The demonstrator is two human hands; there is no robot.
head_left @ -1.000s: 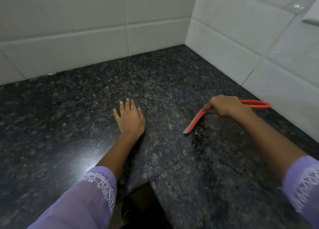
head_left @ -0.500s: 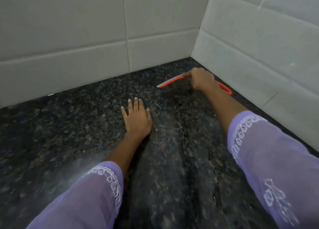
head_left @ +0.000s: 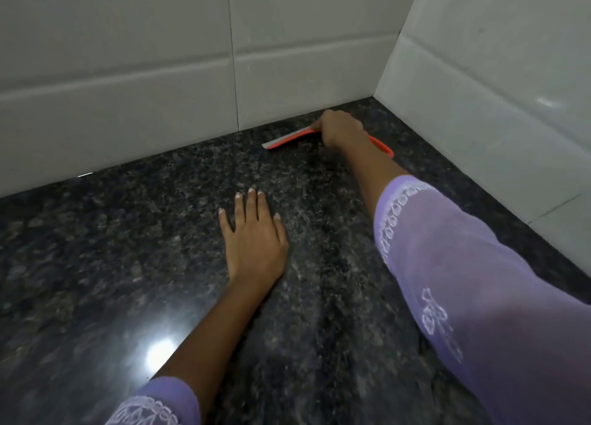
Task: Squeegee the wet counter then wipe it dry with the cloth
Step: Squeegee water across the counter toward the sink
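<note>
The counter (head_left: pixel 128 248) is dark speckled granite, glossy, with a light glare near the front. My right hand (head_left: pixel 340 130) is stretched to the far corner and grips a red squeegee (head_left: pixel 287 140) whose grey blade lies on the stone close to the back wall; its red loop handle sticks out behind my wrist. My left hand (head_left: pixel 252 236) rests flat on the counter, palm down, fingers spread, holding nothing. No cloth is in view.
White tiled walls stand at the back (head_left: pixel 160 72) and on the right (head_left: pixel 495 88), meeting in a corner just past the squeegee. Both my arms wear lilac embroidered sleeves (head_left: pixel 463 280).
My right hand has carried the squeegee from the middle right of the counter out to the far corner by the back wall. My left hand has stayed flat in place.
</note>
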